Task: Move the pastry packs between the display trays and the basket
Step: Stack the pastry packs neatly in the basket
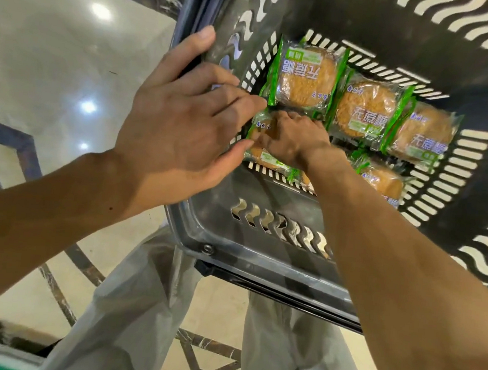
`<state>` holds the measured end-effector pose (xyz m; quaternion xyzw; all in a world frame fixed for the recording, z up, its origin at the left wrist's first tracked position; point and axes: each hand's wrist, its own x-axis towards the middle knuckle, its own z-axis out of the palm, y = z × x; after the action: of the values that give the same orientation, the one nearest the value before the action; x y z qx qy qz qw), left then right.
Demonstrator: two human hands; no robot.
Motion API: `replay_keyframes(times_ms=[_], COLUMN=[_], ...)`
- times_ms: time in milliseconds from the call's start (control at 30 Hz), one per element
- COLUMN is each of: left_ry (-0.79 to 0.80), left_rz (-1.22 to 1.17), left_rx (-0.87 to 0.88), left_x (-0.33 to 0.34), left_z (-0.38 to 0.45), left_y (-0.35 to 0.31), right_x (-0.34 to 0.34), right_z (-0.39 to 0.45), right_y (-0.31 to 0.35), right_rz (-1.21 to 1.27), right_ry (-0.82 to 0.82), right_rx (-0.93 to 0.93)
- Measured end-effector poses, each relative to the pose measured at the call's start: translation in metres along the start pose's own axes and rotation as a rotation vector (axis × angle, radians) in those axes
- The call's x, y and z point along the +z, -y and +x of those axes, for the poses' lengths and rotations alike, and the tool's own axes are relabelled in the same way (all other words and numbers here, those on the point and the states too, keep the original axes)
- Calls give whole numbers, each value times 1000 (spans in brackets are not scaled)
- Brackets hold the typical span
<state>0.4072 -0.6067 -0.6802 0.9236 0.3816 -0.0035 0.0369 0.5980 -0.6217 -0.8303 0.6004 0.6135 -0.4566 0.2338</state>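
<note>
The right hand (289,137) reaches deep into the basket (261,237), fingers curled on the near-left pastry pack (265,157) lying on the floor; the left hand (184,113) grips the rim, farther off; 4 packs lie beside.

The left hand (181,113) grips the rim of the dark basket (260,246). Deep inside, the right hand (289,138) closes its fingers (266,140) on a green-edged pastry pack (265,157), beside four other packs (363,109) lying on the basket floor.
</note>
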Motion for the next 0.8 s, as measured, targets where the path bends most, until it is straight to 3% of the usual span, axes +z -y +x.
replay_keyframes(times_ms=[200,567,800], left_ry=[-10,29,99], left_rz=[-20,6,-73], left_rx=[-10,-11,27], left_x=[3,7,-3], left_z=[-1,-2,-2], left_y=[0,1,4], right_x=[5,11,2], right_z=[9,-6,-66], right_y=[2,1,-6], right_rz=[-34,-104,152], right_ry=[0,-94,-284], right_rx=[31,-74,-78])
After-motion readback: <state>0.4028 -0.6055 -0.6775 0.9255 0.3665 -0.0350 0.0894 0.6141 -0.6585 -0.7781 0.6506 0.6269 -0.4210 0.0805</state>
